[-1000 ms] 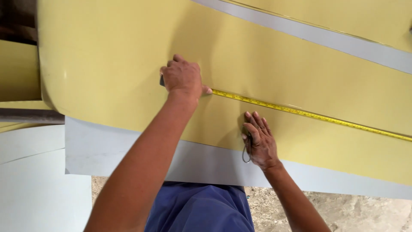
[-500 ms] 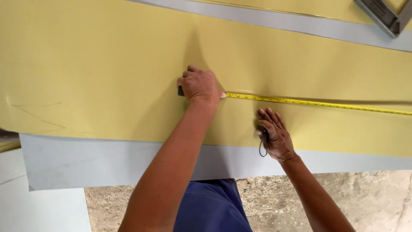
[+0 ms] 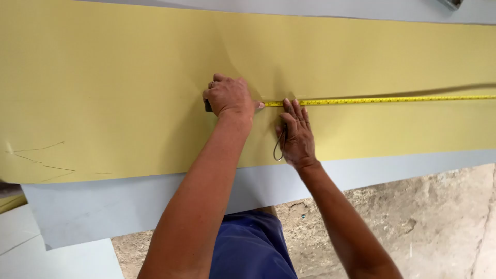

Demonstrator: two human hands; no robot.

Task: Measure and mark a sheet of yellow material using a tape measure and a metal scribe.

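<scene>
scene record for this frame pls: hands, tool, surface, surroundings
left hand: closed over the dark tape measure case, thumb on the blade
right hand: flat on the sheet, fingers at the blade's edge, a thin dark loop under the palm
tape measure: yellow blade drawn out to the right, lying on the sheet
yellow sheet: wide, on a grey board
floor: rough concrete

My right hand (image 3: 295,135) is moving up closer to the yellow tape measure (image 3: 382,100); my fingers are now touching it, just beside my left hand (image 3: 230,97). My view is shifting right.
</scene>
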